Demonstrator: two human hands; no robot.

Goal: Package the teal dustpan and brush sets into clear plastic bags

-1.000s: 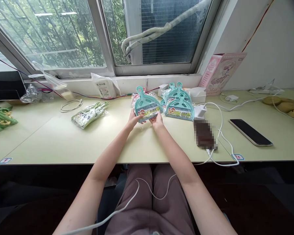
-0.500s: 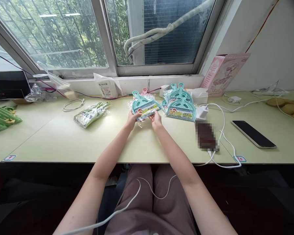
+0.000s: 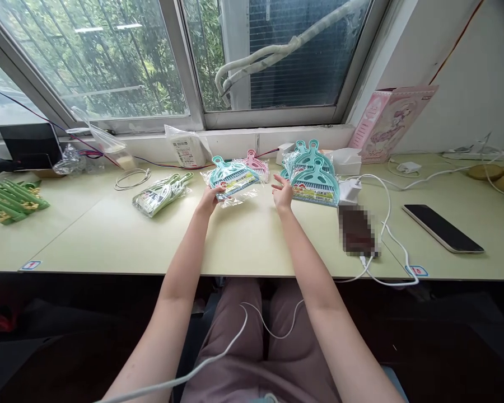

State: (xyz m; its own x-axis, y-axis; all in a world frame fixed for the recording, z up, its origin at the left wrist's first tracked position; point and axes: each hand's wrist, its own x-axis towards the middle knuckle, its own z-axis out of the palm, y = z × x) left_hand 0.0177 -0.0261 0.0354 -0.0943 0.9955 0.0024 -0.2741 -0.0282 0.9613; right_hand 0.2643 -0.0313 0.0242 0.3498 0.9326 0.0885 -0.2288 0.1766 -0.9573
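Observation:
My left hand (image 3: 210,200) grips the near left corner of a teal toy dustpan-and-brush set (image 3: 235,180) in a clear plastic wrapper, tilted above the table. Behind it a pink dustpan set (image 3: 255,162) is partly covered. My right hand (image 3: 282,193) is off the package, its fingers spread, close to the left side of a stack of teal dustpan sets (image 3: 315,182) with printed labels. Left of my hands, a wrapped bundle of pale green handled pieces (image 3: 163,193) lies on its side.
On the pale table (image 3: 121,240), several green packets (image 3: 10,201) lie far left. At right are a blurred-out dark object (image 3: 358,230), white cables, a charger (image 3: 350,191), a smartphone (image 3: 443,228) and a pink box (image 3: 390,123). A white packet (image 3: 187,148) stands by the window.
My right hand has let go of the teal dustpan set and moved right, its fingers opening. My left hand has carried the set left, showing more of the pink one. The view has shifted slightly.

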